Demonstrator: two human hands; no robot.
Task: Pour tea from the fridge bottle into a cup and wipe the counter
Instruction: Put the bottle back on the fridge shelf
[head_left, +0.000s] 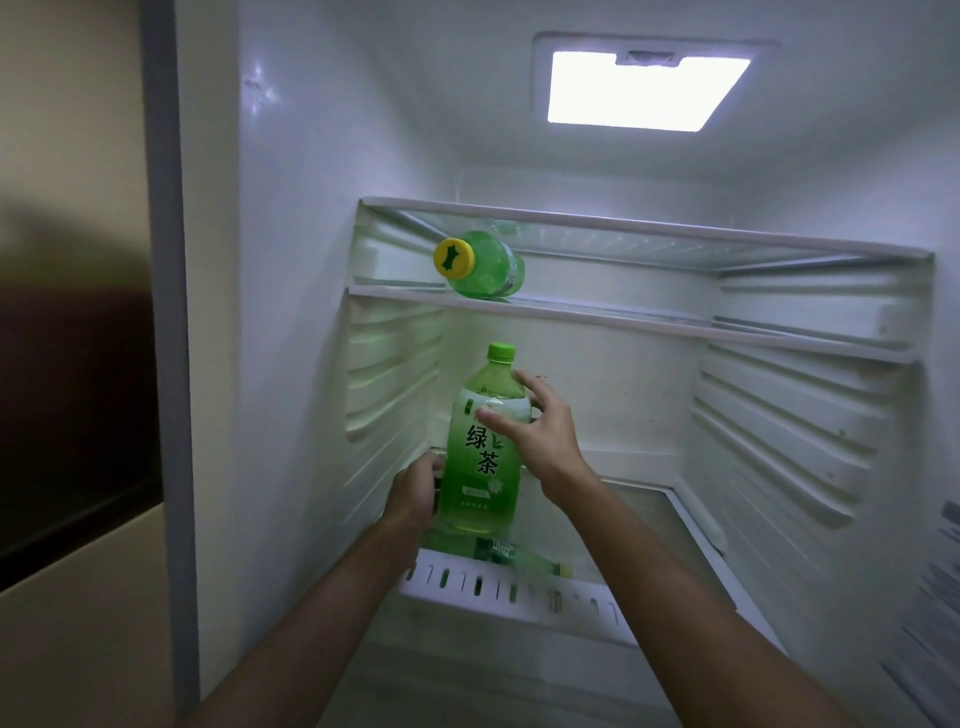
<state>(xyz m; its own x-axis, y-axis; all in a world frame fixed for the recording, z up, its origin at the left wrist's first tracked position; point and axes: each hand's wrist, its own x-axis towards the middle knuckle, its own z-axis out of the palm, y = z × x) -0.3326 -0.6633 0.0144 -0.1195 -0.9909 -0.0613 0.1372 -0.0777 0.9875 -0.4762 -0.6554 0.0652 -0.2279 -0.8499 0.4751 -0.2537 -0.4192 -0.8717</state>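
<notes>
Tea bottle (483, 447) upright in fridge (311, 208), long axis 12-to-6, cap at 12. My right hand (545, 436) clasps shoulder from 3; left hand (415, 493) holds lower body from 9.

1. Inside the open fridge (291, 312), a green tea bottle (480, 457) stands roughly upright in the lower compartment, with its green cap on.
2. The left hand (413, 493) grips the bottle's lower part from the left. The right hand (537, 423) holds its shoulder, thumb across the front.
3. A second bottle (485, 267), yellow-capped, lies on its side on the glass shelf (675, 327) above.
4. A third bottle (501, 553) lies flat just beneath the held one.
5. The ceiling light (644, 88) glows.
</notes>
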